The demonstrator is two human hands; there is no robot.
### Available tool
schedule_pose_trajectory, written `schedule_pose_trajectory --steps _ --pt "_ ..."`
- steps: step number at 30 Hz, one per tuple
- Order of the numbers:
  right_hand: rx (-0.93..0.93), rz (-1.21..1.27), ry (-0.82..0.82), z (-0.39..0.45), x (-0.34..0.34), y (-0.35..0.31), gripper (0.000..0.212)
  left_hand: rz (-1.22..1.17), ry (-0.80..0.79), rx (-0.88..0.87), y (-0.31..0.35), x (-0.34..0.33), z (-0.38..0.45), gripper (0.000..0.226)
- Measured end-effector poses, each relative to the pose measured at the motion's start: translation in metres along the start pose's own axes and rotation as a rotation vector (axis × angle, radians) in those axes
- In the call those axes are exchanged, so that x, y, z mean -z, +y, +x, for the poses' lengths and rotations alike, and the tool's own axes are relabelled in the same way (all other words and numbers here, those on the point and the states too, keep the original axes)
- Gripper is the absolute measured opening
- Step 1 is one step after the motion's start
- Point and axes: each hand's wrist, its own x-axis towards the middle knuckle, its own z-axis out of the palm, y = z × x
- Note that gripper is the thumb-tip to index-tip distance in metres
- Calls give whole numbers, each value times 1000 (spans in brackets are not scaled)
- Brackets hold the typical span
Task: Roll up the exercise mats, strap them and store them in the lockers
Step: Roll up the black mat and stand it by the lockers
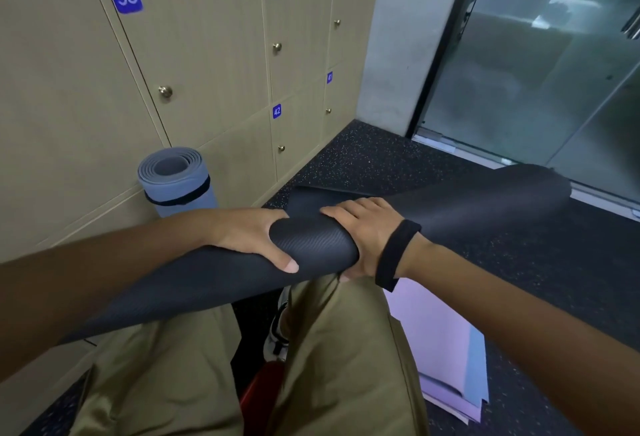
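I see both hands, left (254,238) and right (360,228), wrapped around the black mat (311,245) over my knees. Behind it, a strapped blue mat (176,181) stands against the lockers (207,65); purple mats (446,349) lie beneath.

Black ribbed mat (450,207), blue rolled mat (180,183), beige lockers (207,55)

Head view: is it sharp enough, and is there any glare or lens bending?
Head view: the ribbed black foam mat and both hands are sharp; the frosted glass partition shows soft reflections, no harsh glare; the beige locker doors lean and curve from wide-angle distortion.
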Motion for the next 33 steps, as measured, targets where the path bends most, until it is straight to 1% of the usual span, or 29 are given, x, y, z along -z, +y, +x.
schedule_pose_trajectory --steps 1,2,4,6,8,9,10,13,15,17,21,23,26,28,30,32,33 --pt "0 13 -10 4 0 2 114 27 7 13 2 0 -1 103" --pt "0 28 -24 7 2 4 109 102 51 11 4 -2 -3 114" --pt "-11 61 -74 13 7 8 100 364 224 -20 6 -14 -9 132" --pt "-40 116 -159 23 14 12 95 662 410 -63 7 -36 -17 139" --pt "-58 181 -234 32 19 17 92 848 523 -50 7 -55 -17 144" --pt "-61 206 -267 36 20 18 92 873 561 -33 6 -59 -13 143" --pt "-62 226 -291 38 21 20 91 862 591 -20 2 -60 -7 138" --pt "-56 270 -292 42 24 23 89 838 649 -98 -4 -50 5 107" --pt "-45 267 -251 43 27 25 86 829 645 -138 -2 -41 5 92" --pt "-31 229 -186 39 31 26 84 803 631 -146 5 -32 -1 83" --pt "9 143 -15 21 49 23 92 703 541 -129 29 -9 -26 67" --pt "39 64 51 8 67 19 96 583 505 -125 37 0 -42 65" --pt "145 -66 226 -15 90 8 97 377 451 -134 43 5 -64 68" --pt "208 -134 308 -30 93 -1 103 260 409 -156 46 1 -74 67" --pt "236 -216 297 -44 84 -12 115 183 336 -160 42 -13 -78 72" --pt "221 -233 204 -55 63 -23 126 119 235 -129 33 -34 -76 77" --pt "200 -207 153 -61 50 -29 126 106 177 -111 30 -44 -73 77"
